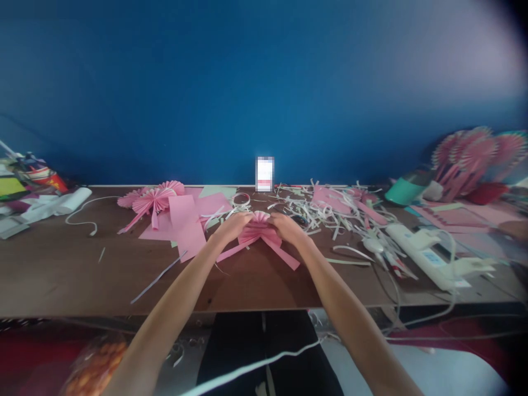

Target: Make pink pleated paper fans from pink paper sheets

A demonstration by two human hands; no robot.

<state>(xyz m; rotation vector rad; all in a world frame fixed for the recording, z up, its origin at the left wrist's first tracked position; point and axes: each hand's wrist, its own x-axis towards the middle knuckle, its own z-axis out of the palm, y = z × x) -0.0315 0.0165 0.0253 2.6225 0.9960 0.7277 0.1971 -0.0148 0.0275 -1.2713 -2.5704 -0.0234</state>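
Observation:
A pleated pink paper rosette (260,234) with two ribbon-like tails lies at the middle of the table, its tails spreading toward me left and right. My left hand (239,224) is closed on the upper left edge of its folds. At the upper right edge, my right hand (284,224) grips it the same way. Both sets of fingertips are partly hidden behind the knuckles. Left of my hands lie flat pink paper sheets (187,223). Farther left rest similar pink rosettes with tails (159,201).
Curled white paper strips (305,206) are heaped right of centre. A white power strip (424,256) with cords and a white glue gun (374,246) lie at the right. Pink fans (474,154) stand at the far right. A phone (264,174) leans against the blue wall.

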